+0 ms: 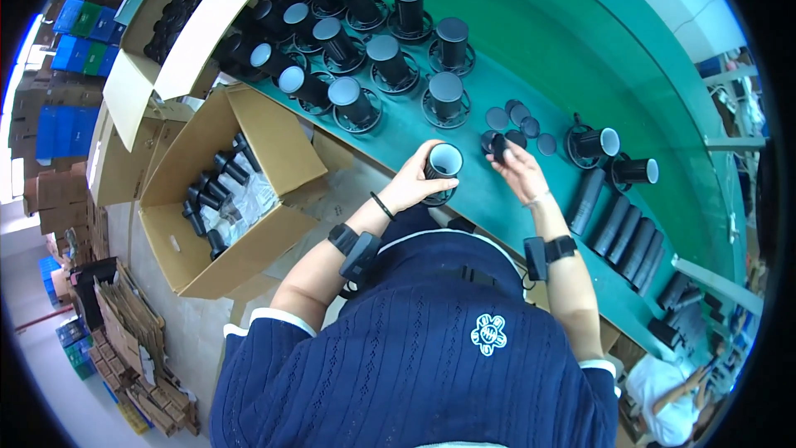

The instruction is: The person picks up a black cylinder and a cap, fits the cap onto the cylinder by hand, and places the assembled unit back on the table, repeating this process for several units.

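My left hand (pixel 413 177) is wrapped round an open-topped black cylinder (pixel 445 161) with a pale inside, near the front edge of the bench. Between the fingers of my right hand (pixel 523 171), a little to the right, is a black round cap (pixel 499 147) tilted on edge. Several flat black discs (pixel 530 126) lie loose just beyond that hand. Farther off stand several capped black cylinders (pixel 446 93), each on a round ringed base. Two black cylinders with pale open ends (pixel 609 142) rest at the right.
Long dark tubes (pixel 615 222) lie side by side at the right of the green bench (pixel 497 191). At the left, a cardboard box (pixel 195 270) holds black parts and clear plastic; another open box (pixel 141 75) stands behind it. A person (pixel 667 402) sits at the lower right.
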Motion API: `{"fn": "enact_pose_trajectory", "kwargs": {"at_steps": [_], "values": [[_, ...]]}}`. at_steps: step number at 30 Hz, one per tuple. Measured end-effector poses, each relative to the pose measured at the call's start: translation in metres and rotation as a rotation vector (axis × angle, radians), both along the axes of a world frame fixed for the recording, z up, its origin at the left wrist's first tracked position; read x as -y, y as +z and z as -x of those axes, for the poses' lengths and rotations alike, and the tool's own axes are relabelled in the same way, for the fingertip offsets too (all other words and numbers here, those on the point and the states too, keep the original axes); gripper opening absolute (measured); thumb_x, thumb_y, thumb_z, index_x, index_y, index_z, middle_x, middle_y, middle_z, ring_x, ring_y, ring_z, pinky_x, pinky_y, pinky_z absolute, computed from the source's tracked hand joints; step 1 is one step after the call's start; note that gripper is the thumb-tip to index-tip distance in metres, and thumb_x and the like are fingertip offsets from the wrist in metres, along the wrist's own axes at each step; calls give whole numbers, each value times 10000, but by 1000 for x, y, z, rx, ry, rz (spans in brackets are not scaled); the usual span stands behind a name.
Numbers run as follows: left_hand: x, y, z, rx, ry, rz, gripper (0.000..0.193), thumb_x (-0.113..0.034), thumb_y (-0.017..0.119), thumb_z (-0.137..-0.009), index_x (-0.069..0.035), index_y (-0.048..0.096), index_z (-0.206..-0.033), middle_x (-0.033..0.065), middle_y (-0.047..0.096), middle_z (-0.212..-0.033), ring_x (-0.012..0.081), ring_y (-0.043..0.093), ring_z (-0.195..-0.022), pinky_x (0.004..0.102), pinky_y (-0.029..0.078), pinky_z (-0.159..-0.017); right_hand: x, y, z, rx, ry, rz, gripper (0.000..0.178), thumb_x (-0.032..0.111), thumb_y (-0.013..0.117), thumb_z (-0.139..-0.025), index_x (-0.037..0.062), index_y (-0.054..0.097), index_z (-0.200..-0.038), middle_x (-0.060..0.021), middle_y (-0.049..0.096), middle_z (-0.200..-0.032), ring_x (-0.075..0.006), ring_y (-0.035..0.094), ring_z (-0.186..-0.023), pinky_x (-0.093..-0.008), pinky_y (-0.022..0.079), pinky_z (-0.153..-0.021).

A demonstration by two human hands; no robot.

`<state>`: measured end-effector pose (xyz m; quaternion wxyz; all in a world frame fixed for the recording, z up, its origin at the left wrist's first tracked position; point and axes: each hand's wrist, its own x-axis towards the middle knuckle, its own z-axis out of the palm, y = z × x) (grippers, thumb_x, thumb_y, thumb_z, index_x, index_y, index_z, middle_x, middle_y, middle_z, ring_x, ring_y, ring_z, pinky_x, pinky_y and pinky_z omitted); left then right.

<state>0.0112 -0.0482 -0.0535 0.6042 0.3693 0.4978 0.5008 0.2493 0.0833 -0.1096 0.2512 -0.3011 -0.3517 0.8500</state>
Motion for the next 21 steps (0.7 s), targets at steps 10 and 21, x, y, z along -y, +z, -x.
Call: {"fn": "enact_pose_trajectory", "kwargs": {"at_steps": [10, 21], "values": [[-24, 8, -26, -176, -184, -126, 688, -115, 811, -737, -68, 433, -1311, 55, 526, -1191, 146, 517, -1100, 306, 436, -945, 24, 76, -22, -524, 31, 285, 688, 284, 599, -936, 109, 236, -1494, -250, 495, -1302, -290, 564, -976, -375, 499, -859], [-35, 46, -35, 179, -428, -31, 671, -60, 801, -716, -82, 492, -1312, 12, 545, -1215, 121, 513, -1122, 289, 421, -972, 22, 80, -17, -331, -167, -79, 569, 106, 689, -867, 162, 376, -1339, -167, 407, -1424, -366, 420, -1324, -434, 410, -1050]]}}
